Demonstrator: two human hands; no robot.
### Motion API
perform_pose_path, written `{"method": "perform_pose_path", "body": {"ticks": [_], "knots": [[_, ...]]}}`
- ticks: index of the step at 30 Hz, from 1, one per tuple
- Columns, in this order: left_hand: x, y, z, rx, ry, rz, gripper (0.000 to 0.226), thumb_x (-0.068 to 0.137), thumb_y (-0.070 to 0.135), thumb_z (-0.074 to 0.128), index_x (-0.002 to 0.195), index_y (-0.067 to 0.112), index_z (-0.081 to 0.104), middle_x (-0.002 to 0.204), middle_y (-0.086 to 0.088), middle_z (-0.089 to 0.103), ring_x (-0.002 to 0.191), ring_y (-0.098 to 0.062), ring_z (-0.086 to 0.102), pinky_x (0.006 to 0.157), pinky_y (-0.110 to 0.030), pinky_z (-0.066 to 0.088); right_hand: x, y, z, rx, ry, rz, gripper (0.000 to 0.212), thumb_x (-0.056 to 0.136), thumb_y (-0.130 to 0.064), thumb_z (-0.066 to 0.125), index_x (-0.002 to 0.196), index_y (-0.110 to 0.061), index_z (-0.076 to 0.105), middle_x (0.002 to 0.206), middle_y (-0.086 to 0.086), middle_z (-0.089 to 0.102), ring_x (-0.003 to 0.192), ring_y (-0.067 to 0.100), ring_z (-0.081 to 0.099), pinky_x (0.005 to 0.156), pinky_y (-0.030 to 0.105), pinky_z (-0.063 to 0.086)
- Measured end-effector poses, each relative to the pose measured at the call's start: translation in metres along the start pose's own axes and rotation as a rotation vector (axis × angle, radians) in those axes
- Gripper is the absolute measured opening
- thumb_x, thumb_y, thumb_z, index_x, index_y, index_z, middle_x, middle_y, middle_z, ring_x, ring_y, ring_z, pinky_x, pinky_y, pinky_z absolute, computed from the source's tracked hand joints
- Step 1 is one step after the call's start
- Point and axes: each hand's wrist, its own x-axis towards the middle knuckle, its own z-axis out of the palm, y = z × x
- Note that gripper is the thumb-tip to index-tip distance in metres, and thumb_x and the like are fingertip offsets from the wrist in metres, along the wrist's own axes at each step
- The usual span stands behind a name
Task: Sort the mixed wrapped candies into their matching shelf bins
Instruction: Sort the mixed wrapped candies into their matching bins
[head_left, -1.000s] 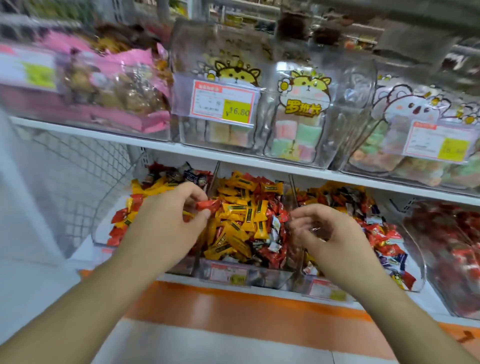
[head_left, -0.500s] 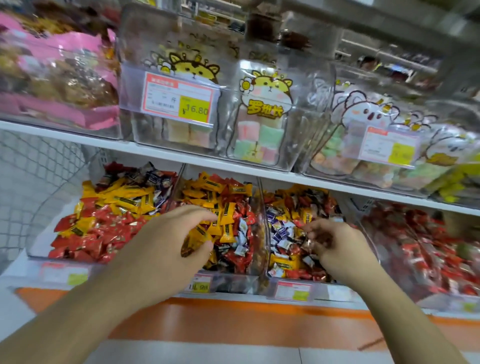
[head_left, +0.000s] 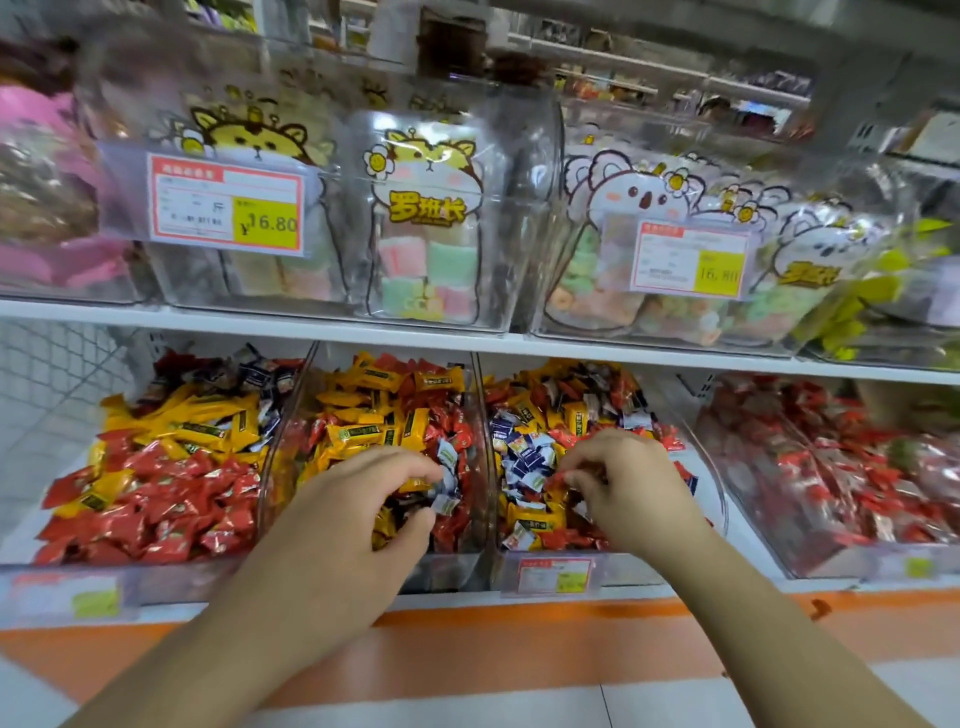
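Clear bins line the lower shelf. The left bin (head_left: 156, 577) holds red and yellow wrapped candies. The middle bin (head_left: 480, 415) holds yellow and red ones with a few blue-white pieces. My left hand (head_left: 358, 514) reaches into it, fingers curled, pinching a blue-white candy (head_left: 448, 483). The right bin (head_left: 719, 499) mixes blue-white, yellow and red candies. Over that bin my right hand (head_left: 628, 488) pinches a small red candy (head_left: 563, 475) between thumb and fingertips.
A fourth bin (head_left: 831, 561) of red candies stands at the far right. The upper shelf (head_left: 467, 343) carries clear tubs of pastel sweets with price tags (head_left: 226, 205). A white wire mesh panel (head_left: 52, 389) closes the left end. An orange strip runs below the shelf.
The view has shifted so the bins sit further left. My left hand moved from the left bin's edge into the middle bin and took a blue-white candy. My right hand stays over the right bin.
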Motion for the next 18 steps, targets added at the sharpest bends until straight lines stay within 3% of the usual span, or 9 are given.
{"method": "perform_pose_path", "body": {"ticks": [5,8,13,18], "knots": [[-0.001,0.006,0.0,-0.015,0.026,-0.009,0.027,0.095,0.05,0.06,0.123,0.05,0.058,0.119,0.047,0.048,0.116,0.031,0.033,0.085,0.003,0.031,-0.019,-0.044,-0.031,0.384,-0.006,0.048,0.015,0.093,-0.026,0.076,0.084,-0.038,0.078,0.082,-0.019,0.071,0.081,0.0,0.065,0.067,0.013,0.045],[-0.004,0.009,-0.004,-0.075,0.049,-0.014,0.033,0.091,0.055,0.063,0.123,0.052,0.057,0.118,0.046,0.052,0.117,0.027,0.038,0.085,-0.003,0.038,-0.028,-0.085,-0.036,0.584,-0.095,-0.007,0.015,0.093,-0.024,0.077,0.086,-0.037,0.08,0.083,-0.01,0.073,0.079,0.01,0.067,0.069,0.024,0.054],[-0.011,0.009,-0.023,-0.161,0.06,-0.044,0.019,0.092,0.045,0.068,0.11,0.045,0.067,0.1,0.03,0.069,0.098,0.008,0.064,0.079,-0.015,0.05,-0.033,-0.131,-0.022,0.768,-0.166,-0.078,0.015,0.092,-0.012,0.077,0.094,-0.026,0.081,0.084,-0.009,0.076,0.08,0.008,0.07,0.073,0.025,0.058],[-0.015,-0.024,-0.054,0.078,0.219,-0.208,0.009,0.09,0.044,0.072,0.098,0.043,0.069,0.079,0.025,0.067,0.074,0.004,0.063,0.062,-0.017,0.048,-0.023,-0.143,-0.004,0.786,-0.137,-0.029,0.021,0.095,-0.015,0.074,0.106,-0.034,0.074,0.093,-0.009,0.074,0.091,0.012,0.07,0.083,0.035,0.06]]}}
